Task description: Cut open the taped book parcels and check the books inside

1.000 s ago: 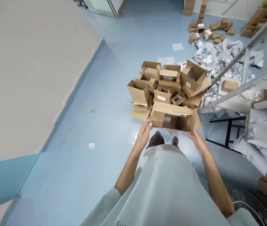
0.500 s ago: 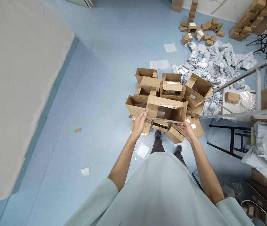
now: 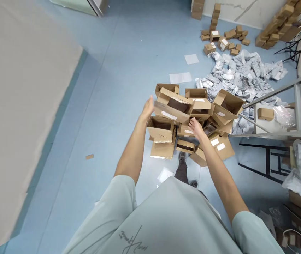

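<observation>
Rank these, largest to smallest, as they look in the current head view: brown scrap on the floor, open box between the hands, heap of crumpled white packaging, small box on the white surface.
1. Heap of packaging
2. Open box
3. Small box
4. Brown scrap

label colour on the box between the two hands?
White label on the brown box; shows best in the head view.

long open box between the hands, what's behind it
Just beyond the long box, an open carton shows part of its rim and inside; farther back, a white sheet lies on the floor. The long box covers the carton's lower part, so its base cannot be seen.
</observation>
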`<state>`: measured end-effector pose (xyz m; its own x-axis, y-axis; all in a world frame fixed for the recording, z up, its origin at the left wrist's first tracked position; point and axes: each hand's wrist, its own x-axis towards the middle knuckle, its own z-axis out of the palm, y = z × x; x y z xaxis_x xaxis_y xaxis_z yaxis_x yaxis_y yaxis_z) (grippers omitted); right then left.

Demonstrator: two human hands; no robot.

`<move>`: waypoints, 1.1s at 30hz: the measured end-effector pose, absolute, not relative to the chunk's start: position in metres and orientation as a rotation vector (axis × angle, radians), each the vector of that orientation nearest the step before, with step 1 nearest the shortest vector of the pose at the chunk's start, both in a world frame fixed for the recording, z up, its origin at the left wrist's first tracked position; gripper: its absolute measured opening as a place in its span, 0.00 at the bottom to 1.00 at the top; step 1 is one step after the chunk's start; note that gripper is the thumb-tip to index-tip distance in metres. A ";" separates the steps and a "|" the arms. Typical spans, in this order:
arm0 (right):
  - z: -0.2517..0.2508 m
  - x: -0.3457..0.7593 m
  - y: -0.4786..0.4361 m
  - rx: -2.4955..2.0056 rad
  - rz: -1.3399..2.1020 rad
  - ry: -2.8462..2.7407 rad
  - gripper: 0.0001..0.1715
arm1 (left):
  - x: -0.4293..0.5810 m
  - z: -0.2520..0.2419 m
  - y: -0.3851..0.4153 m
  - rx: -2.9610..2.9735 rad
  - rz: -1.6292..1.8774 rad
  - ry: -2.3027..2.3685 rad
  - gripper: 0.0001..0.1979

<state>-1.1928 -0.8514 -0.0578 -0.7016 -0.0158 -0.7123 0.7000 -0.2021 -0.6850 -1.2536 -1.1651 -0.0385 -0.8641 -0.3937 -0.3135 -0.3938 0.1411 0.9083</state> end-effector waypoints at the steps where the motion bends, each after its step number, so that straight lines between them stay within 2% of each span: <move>1: -0.058 -1.183 -0.846 0.805 -1.925 1.593 0.23 | -1.248 -0.042 -1.164 -0.868 1.859 2.394 0.39; 6: -0.048 -1.088 -0.787 0.811 -1.877 1.606 0.19 | -1.163 -0.058 -1.120 -0.863 1.706 2.448 0.34; 13: -0.031 -0.909 -0.681 1.096 -1.947 1.651 0.26 | -0.996 -0.065 -0.986 -0.422 1.529 2.212 0.31; 17: -0.008 -0.802 -0.635 1.235 -2.115 1.656 0.32 | -0.902 -0.044 -0.887 0.001 1.421 2.078 0.26; 22: 0.031 -0.659 -0.604 1.317 -2.450 1.671 0.44 | -0.778 -0.009 -0.772 0.633 1.277 1.860 0.21; 26: 0.059 -0.526 -0.586 1.524 -2.683 1.770 0.43 | -0.677 0.017 -0.694 0.999 1.192 1.635 0.25; 33: 0.095 -0.301 -0.569 2.253 -2.971 1.657 0.37 | -0.495 0.061 -0.569 1.400 0.838 1.196 0.24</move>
